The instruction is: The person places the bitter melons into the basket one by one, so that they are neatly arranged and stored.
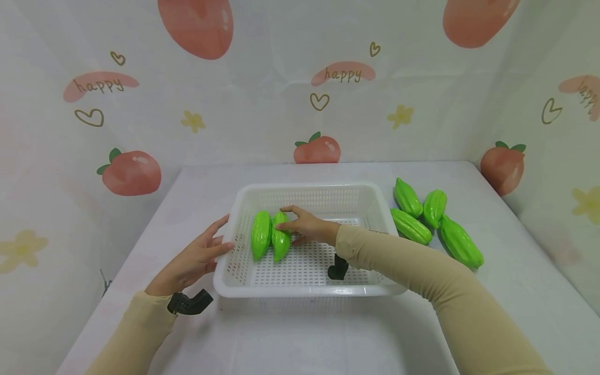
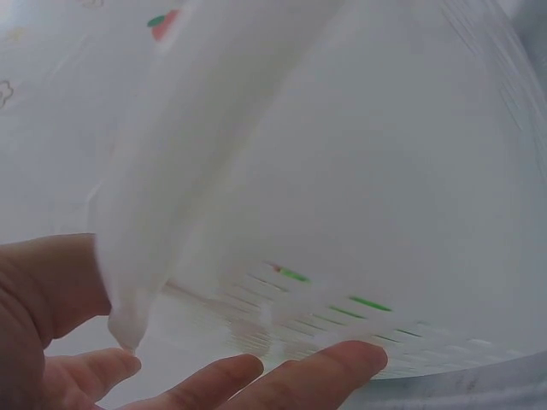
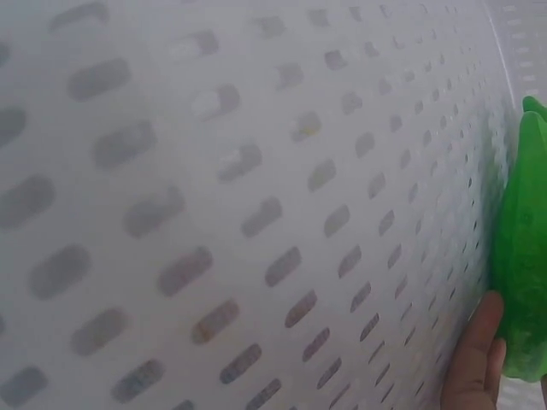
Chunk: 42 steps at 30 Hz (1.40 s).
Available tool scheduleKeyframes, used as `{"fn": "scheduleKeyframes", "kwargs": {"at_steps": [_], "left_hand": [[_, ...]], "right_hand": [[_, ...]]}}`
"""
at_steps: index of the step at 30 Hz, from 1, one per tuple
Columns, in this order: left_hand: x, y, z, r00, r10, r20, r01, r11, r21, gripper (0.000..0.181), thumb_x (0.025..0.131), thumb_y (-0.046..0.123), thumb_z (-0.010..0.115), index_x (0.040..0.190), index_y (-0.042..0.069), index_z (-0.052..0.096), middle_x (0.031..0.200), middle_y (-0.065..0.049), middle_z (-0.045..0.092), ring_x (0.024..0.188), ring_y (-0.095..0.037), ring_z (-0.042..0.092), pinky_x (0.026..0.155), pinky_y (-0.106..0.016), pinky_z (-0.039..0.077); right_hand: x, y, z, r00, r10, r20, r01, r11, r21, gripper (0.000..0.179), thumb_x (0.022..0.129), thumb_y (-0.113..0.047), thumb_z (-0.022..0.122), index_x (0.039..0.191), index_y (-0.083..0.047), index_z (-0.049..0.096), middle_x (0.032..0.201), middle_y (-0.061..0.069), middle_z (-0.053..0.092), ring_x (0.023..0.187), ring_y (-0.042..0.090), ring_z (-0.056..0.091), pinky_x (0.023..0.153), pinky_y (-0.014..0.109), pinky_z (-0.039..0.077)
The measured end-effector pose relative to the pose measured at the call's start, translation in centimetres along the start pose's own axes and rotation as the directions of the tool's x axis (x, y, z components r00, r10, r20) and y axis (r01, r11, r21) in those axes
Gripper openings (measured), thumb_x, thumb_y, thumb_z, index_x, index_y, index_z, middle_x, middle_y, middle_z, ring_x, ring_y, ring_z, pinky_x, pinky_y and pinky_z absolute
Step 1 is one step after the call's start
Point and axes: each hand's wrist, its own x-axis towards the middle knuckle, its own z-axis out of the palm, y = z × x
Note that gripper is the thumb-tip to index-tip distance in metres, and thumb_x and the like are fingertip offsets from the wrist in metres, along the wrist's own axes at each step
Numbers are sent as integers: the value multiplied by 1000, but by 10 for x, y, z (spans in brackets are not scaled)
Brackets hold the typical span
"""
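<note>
Two green ridged bitter melons lie side by side in the left half of a white plastic basket (image 1: 309,290). My right hand (image 1: 307,226) reaches in over the basket and holds the right-hand bitter melon (image 1: 281,244), fingers at its far end and thumb on its side. Close against it on the left is the other bitter melon (image 1: 260,237). In the right wrist view, fingertips touch the green melon (image 3: 523,256). My left hand (image 1: 199,255) grips the basket's left rim; in the left wrist view, its fingers (image 2: 316,376) spread below the rim along the slotted wall.
On the table to the right of the basket lie several more bitter melons (image 1: 461,242), partly behind the right forearm. A printed cloth (image 1: 262,104) hangs behind and at both sides of the white table (image 1: 290,338). Dark wrist-camera mounts sit on both wrists.
</note>
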Motion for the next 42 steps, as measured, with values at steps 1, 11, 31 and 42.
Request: {"fn": "scheduleKeyframes", "kwargs": {"at_steps": [1,11,31,42], "left_hand": [[0,0,0,1000,0,2,0,1000,-3,83,97,24,59,156,30,1,143,-23,44,109,-28,63,88,-43,53],[0,0,-1,999,28,16,-28,1000,-8,82,98,21,58,156,29,2,140,-25,46,106,-29,64,85,-45,55],[2,-3,-3,1000,28,12,-27,1000,-13,80,98,19,57,156,30,2,140,-25,46,106,-30,65,84,-46,55],[2,-2,-2,999,29,14,-29,999,-19,82,98,19,57,156,29,1,140,-25,46,106,-30,65,84,-46,55]], "right_hand": [[0,0,0,1000,0,-1,0,1000,-1,67,93,-23,65,150,-25,31,143,18,43,128,32,48,91,45,53],[-3,-6,-3,1000,10,-7,-10,999,-31,65,93,-26,65,149,-24,33,128,17,47,110,25,52,87,44,55],[-27,-32,-31,1000,9,2,-9,990,-138,47,96,-21,60,139,-10,48,138,13,52,123,36,52,92,42,53],[-59,-62,-53,996,-56,63,68,978,-197,46,96,-17,58,139,-5,46,140,15,49,115,31,58,95,41,51]]}}
